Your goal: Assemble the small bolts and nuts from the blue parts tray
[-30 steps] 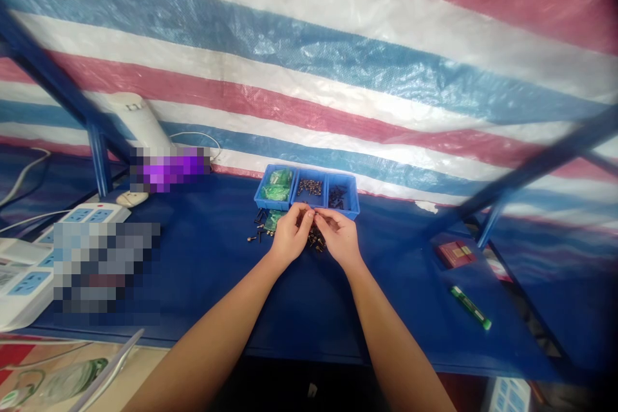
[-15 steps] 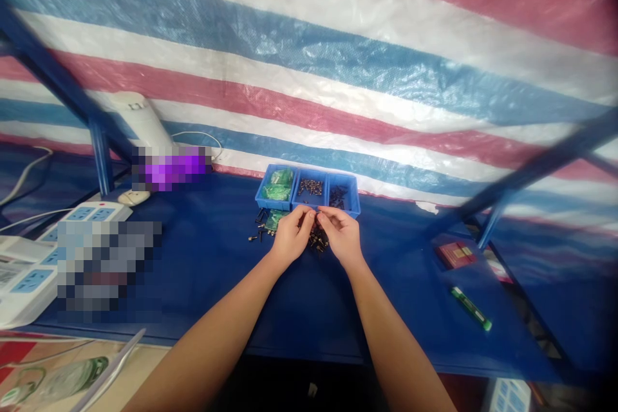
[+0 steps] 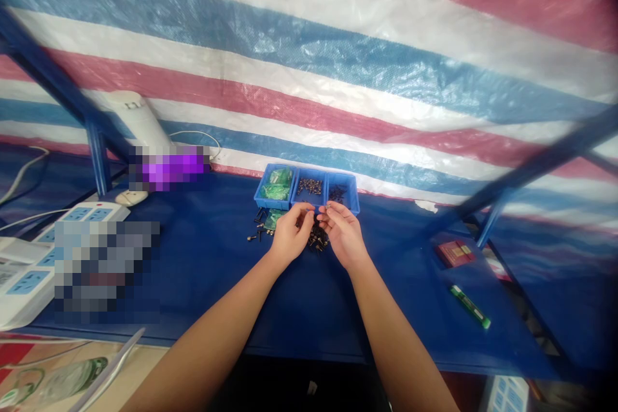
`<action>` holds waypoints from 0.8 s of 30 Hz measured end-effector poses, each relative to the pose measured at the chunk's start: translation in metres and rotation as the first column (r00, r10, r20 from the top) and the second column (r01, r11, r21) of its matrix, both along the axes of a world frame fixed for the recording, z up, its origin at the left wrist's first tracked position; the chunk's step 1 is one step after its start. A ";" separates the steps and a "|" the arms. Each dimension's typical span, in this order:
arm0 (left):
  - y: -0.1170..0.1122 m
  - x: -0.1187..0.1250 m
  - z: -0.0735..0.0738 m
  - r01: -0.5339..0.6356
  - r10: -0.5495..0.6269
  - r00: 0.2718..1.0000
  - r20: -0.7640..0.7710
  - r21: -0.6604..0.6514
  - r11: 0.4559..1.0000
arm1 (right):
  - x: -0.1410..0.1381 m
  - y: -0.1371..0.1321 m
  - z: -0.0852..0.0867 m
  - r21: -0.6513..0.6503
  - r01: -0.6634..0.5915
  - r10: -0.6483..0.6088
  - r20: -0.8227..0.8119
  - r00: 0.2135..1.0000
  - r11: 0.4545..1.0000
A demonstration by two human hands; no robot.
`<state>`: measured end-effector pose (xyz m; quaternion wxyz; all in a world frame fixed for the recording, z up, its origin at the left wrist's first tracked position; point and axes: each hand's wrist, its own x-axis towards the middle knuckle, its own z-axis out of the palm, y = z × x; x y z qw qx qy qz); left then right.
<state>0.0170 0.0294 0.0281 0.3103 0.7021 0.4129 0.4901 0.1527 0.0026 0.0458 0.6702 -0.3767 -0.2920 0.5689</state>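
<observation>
Loose parts [image 3: 318,243], dark and brass-coloured, lie heaped just below the fingers and partly behind them. We judge the work to be partway: similar small pieces fill part of two bins, while the heap and a scatter of other pieces [image 3: 261,232] lie outside any bin and seem to be what is left. How many have been dealt with we cannot tell.

The left hand [image 3: 290,234] has its thumb and forefinger brought close together; the right hand [image 3: 345,237], just beside it, has its thumb near the forefinger and the other fingers loosely curled. Between the two sets of fingertips we see a narrow gap. Whether either hand pinches a part is too small for us to tell.

Just left of the left fingers, among the scattered pieces, we note a green bag [image 3: 273,219]. Immediately beyond the fingers stand three blue bins side by side: the left bin [image 3: 271,204] holds green packets [image 3: 277,189], the middle bin [image 3: 302,199] brass-toned pieces [image 3: 309,186], the right bin [image 3: 356,198] dark ones [image 3: 337,194]. Well to the right of the fingers, on the same desk [image 3: 309,315], we find a red box [image 3: 455,253] and a green tube [image 3: 470,306]; well to the left, a power strip [image 3: 110,212].
</observation>
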 end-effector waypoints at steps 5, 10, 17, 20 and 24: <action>0.000 0.001 0.000 0.051 -0.050 0.999 -0.010 0.047 0.998 | -0.002 0.000 -0.006 -0.024 0.039 -0.036 0.136 0.990 0.999; 0.002 0.002 -0.003 0.031 -0.030 0.999 -0.021 0.064 0.997 | -0.001 -0.001 -0.009 -0.037 0.069 -0.058 0.238 0.970 0.997; 0.002 0.002 -0.004 0.004 0.001 0.998 -0.060 0.084 0.996 | 0.000 -0.001 -0.007 -0.025 0.082 -0.070 0.302 0.951 0.996; 0.003 0.002 -0.004 -0.004 0.012 0.996 -0.083 0.097 0.995 | -0.001 -0.001 -0.006 -0.022 0.092 -0.080 0.327 0.942 0.995; 0.003 0.003 -0.005 -0.021 0.029 0.997 -0.076 0.100 0.995 | 0.000 -0.001 -0.005 -0.009 0.115 -0.104 0.348 0.932 0.993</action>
